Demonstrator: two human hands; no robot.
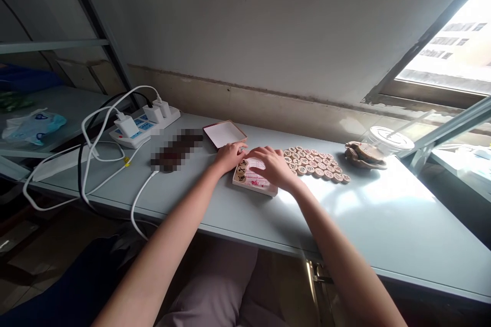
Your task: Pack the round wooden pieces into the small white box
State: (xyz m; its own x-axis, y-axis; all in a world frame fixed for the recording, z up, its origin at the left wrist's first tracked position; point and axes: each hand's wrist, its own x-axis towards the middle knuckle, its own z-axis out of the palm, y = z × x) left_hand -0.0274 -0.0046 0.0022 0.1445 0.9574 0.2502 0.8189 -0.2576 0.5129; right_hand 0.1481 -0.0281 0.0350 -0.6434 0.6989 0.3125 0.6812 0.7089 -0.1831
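Note:
A shallow pink-and-white box lies on the pale grey table, with a few round wooden pieces in its left end. My left hand rests at the box's far left corner, fingers curled against it. My right hand lies over the box's right half, fingers bent downward onto it; what is under them is hidden. Just right of that hand, several more round wooden pieces with dark marks lie in rows on the table. The box's lid lies open side up behind my left hand.
A white power strip with chargers and white cables sits at the left. A blurred dark object lies beside it. A brown carved object and a clear round container stand at the right, near a window.

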